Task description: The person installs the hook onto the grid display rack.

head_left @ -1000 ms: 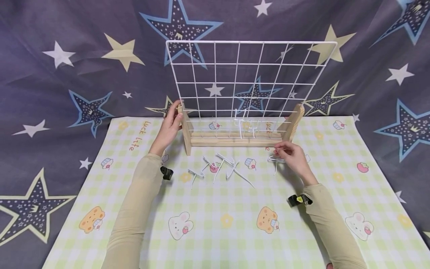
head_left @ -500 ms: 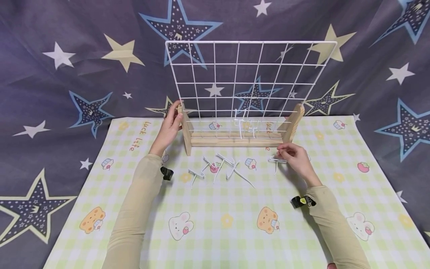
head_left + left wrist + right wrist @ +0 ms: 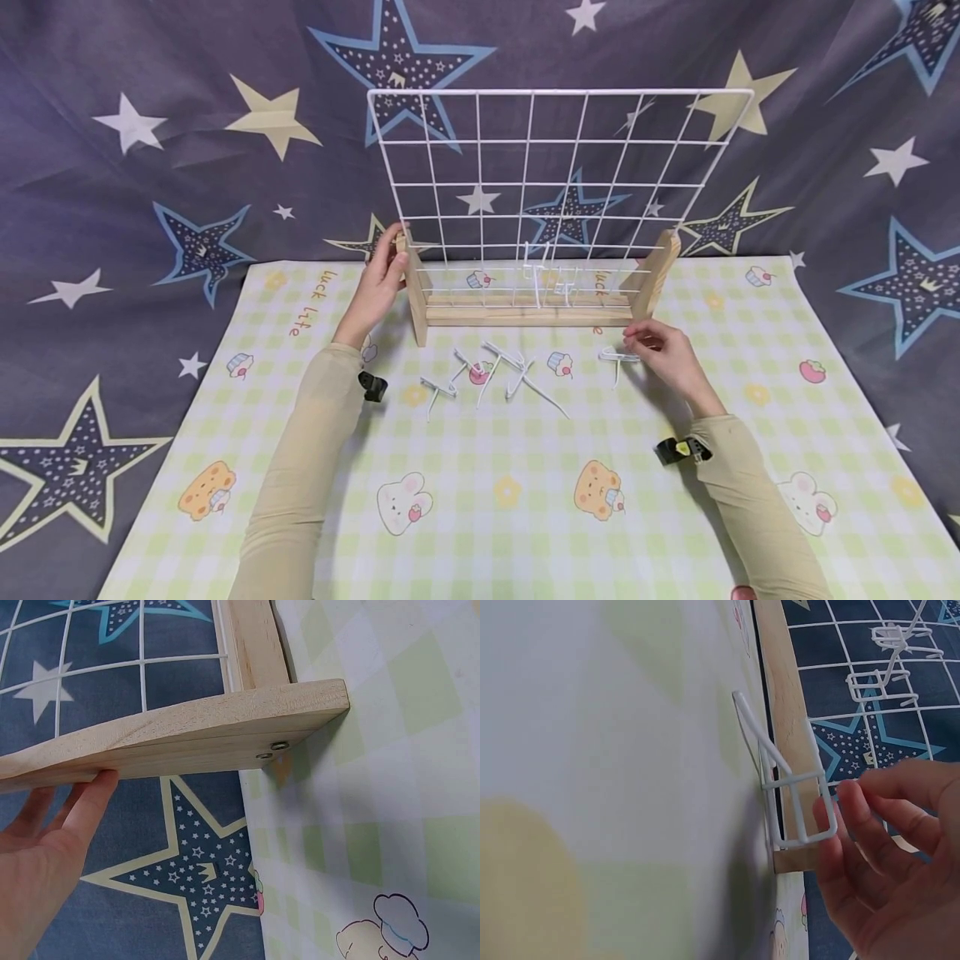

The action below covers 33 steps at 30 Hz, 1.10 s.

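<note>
The left hand [image 3: 375, 287] grips the upper left side post [image 3: 414, 292] of a wooden stand, thumb in front and fingers behind; the left wrist view shows its fingertips against the post's outer face. A white wire grid [image 3: 525, 183] stands upright in that stand. Low on the grid hang white wire hooks [image 3: 877, 686]. On the cloth at right lies another white wire hook [image 3: 618, 357]. Over its right end is the right hand [image 3: 663, 354], fingers loosely bent, with the fingertips right at the hook's end wire [image 3: 829, 814] in the right wrist view.
Several white wire hooks [image 3: 487, 367] lie scattered on the checked tablecloth [image 3: 495, 542] in front of the stand. The right side post [image 3: 656, 275] is just behind the right hand. A dark star-print curtain [image 3: 187, 192] hangs close behind the table.
The right hand has shifted slightly right, uncovering more of the hook, which has settled with its stem lying on the cloth. The left hand and the stand have kept their place.
</note>
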Available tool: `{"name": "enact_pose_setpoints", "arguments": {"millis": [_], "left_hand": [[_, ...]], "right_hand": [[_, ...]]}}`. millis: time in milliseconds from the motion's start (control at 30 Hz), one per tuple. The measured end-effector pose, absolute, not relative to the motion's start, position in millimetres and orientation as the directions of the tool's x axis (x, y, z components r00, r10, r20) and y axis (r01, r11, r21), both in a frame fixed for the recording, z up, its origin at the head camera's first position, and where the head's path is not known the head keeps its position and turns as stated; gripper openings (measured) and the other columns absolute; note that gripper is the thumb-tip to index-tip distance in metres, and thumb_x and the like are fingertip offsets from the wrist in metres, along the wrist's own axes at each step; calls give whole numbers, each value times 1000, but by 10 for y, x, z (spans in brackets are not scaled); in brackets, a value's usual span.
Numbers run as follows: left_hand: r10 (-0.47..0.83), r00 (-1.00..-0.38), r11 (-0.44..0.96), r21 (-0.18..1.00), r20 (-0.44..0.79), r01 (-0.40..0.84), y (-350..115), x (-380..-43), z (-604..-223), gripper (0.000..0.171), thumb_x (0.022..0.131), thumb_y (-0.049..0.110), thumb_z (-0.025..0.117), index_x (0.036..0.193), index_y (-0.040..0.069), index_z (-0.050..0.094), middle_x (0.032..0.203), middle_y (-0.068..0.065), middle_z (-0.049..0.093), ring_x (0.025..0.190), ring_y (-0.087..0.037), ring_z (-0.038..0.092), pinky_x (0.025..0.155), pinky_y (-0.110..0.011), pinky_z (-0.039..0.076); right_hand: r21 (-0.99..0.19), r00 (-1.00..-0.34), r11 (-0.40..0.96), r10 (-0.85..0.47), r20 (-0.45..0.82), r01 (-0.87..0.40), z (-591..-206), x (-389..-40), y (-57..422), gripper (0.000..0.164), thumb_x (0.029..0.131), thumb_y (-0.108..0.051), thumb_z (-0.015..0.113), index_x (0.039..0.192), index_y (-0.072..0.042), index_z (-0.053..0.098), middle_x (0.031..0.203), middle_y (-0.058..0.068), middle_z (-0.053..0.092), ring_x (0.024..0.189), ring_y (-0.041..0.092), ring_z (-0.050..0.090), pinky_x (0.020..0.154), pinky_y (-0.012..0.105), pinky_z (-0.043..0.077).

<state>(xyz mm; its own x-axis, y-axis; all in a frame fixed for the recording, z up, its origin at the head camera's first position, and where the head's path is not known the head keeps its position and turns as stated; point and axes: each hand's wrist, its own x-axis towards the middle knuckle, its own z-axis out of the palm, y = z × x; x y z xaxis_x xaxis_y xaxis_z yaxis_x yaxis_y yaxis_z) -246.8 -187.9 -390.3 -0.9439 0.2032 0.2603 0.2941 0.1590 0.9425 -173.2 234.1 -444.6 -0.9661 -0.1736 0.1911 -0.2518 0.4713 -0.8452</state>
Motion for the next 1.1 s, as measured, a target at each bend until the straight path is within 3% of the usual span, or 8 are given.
{"name": "enact_pose_setpoints", "arguments": {"millis": [200, 633, 867, 1100], "left_hand": [[206, -943, 158, 942, 262, 297, -1879, -2466, -3901, 46, 105, 9, 35, 150, 6, 25, 128, -34, 42, 116, -45, 47, 97, -53, 47], [212, -940, 162, 939, 268, 305, -1881, -2461, -3899, 46, 105, 9, 35, 150, 5, 23, 130, -37, 40, 117, -49, 45, 98, -55, 46], [210, -939, 169, 936, 271, 308, -1883, -2461, -3905, 46, 105, 11, 35, 150, 6, 24, 130, -36, 41, 117, -48, 45, 97, -55, 47], [202, -942, 181, 935, 268, 305, -1874, -2456, -3902, 46, 105, 9, 35, 150, 5, 24, 128, -35, 42, 117, -47, 46, 97, -54, 47]], "right_hand": [[-831, -959, 491, -225, 169, -262, -4467, -1735, 2357, 15, 86, 14, 61, 101, 17, 61, 95, 33, 64, 79, 25, 62, 71, 12, 49], [-839, -952, 491, -289, 97, -235, -4595, -1790, 2454, 16, 87, 12, 62, 102, 17, 61, 96, 30, 65, 85, 33, 64, 72, 13, 50], [-802, -956, 552, -283, 79, -230, -4825, -1888, 2581, 13, 87, 7, 66, 100, 8, 66, 94, 19, 68, 82, 23, 62, 70, 17, 50], [-791, -945, 550, -309, 104, -267, -4773, -1872, 2547, 11, 85, 9, 65, 96, 10, 66, 88, 17, 67, 77, 21, 61, 66, 18, 51]]}}
